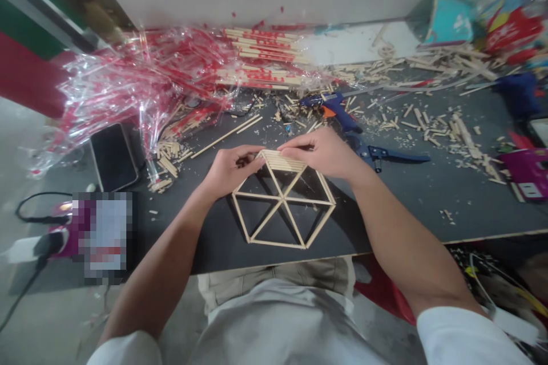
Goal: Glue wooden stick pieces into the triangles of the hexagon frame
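A hexagonal frame of pale wooden sticks (pixel 268 198), with spokes meeting at its centre, is on the dark table in front of me. Several short sticks (pixel 286 163) lie side by side across its far triangle. My left hand (pixel 233 170) pinches the frame's upper left corner. Fingers of my right hand (pixel 323 151) are pressed together at the far edge of the short sticks, near the upper right corner. The tips of both hands nearly meet over that far side.
A blue glue gun (pixel 340 111) and blue-handled pliers (pixel 396 155) lie beyond my right hand. Plastic-wrapped chopsticks (pixel 171 63) are heaped at the back left, above a black phone (pixel 113 157). Cut stick pieces (pixel 428 125) litter the right side.
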The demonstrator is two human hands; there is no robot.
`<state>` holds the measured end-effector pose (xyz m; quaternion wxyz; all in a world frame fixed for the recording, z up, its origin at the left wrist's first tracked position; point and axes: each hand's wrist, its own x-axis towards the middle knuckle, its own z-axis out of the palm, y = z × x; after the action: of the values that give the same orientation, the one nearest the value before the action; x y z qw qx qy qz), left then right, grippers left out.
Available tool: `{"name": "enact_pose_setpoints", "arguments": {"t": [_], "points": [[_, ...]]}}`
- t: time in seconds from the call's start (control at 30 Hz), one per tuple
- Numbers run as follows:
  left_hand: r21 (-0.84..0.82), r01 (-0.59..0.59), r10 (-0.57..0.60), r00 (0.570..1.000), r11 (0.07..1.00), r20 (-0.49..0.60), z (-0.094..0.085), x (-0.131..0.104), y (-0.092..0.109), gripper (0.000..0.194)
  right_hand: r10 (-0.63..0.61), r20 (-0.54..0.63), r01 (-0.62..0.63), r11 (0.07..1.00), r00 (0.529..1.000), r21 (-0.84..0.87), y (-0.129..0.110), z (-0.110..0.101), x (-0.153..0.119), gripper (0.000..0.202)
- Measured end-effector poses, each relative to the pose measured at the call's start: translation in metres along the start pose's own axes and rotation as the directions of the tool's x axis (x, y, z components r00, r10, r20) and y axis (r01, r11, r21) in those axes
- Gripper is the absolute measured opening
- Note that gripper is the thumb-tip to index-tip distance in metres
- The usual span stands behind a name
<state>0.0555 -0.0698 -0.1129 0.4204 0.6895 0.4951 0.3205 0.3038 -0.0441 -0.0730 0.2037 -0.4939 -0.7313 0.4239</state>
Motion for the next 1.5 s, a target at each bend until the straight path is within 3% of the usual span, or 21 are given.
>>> {"name": "enact_pose_setpoints", "arguments": {"t": [0.13,0.3,0.5,0.6,0.73,0.87,1.0,1.1,1.27,1.5], "points": [[0.028,0.011,-0.012,0.999,1.000,0.053,-0.001,0.000,0.002,0.044,-0.029,0.051,0.030,0.999,0.998,-0.020,-0.003,0.006,-0.001,0.027],[0.007,0.028,-0.029,0.994,1.000,0.101,0.000,-0.002,0.002,0.039,-0.001,0.091,-0.007,0.997,0.996,0.082,0.001,0.015,0.002,0.025],[-0.016,0.041,-0.039,0.996,0.999,0.082,0.002,-0.002,0.001,0.033,-0.004,-0.006,0.005,0.987,1.000,0.160,0.005,0.028,0.004,0.021],[-0.009,0.049,-0.048,0.995,0.999,0.087,0.003,-0.002,-0.001,0.032,-0.063,-0.099,0.069,0.996,0.993,0.061,0.001,0.033,0.001,0.013],[-0.032,0.052,-0.049,0.995,0.998,0.082,0.003,-0.002,-0.001,0.034,-0.241,-0.160,0.230,0.970,0.957,-0.082,-0.004,0.035,-0.002,0.014],[-0.027,0.032,-0.031,0.998,0.999,0.059,0.003,-0.003,0.003,0.033,-0.340,-0.160,0.351,0.935,0.927,0.044,-0.007,0.029,-0.002,0.019],[-0.034,0.029,-0.027,0.999,0.999,0.040,0.002,-0.003,0.006,0.032,-0.300,-0.203,0.358,0.847,0.932,0.393,-0.006,0.019,-0.003,0.037],[-0.096,0.054,-0.052,0.998,0.994,0.019,-0.001,-0.002,0.006,0.036,-0.227,-0.261,0.336,0.779,0.938,0.529,0.000,0.009,-0.003,0.051],[-0.210,0.087,-0.107,0.991,0.974,-0.083,-0.008,0.001,0.002,0.038,-0.078,-0.321,0.185,0.931,0.944,0.316,0.022,-0.011,-0.003,0.068],[-0.251,0.059,-0.116,0.968,0.966,-0.221,-0.011,0.004,0.003,0.036,-0.029,-0.427,0.130,0.969,0.904,0.208,0.043,-0.029,0.003,0.063]]}}
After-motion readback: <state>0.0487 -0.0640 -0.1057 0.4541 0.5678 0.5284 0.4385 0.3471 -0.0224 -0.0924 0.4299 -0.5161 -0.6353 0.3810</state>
